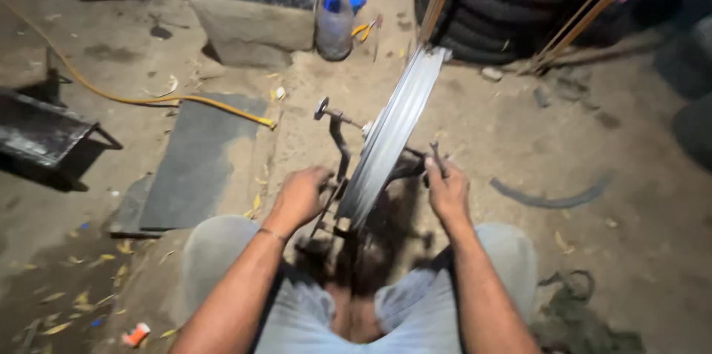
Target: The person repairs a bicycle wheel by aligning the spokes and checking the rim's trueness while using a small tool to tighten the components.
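Observation:
A silver wheel rim (389, 135) stands on edge in a dark metal stand (337, 143) on the dirt floor, between my knees. My left hand (300, 197) is closed on the stand's frame at the left of the rim. At the right of the rim, my right hand (447, 189) grips a small dark tool (435, 154) against the axle area. The hub itself is hidden behind the rim and the hands.
A yellow hose (148, 100) runs across the floor to a grey slab (196, 161). A stone block (256, 17), a plastic jug with blue caps (335, 24) and stacked tyres (512, 5) stand at the back. A strip of rubber (552, 198) lies at the right.

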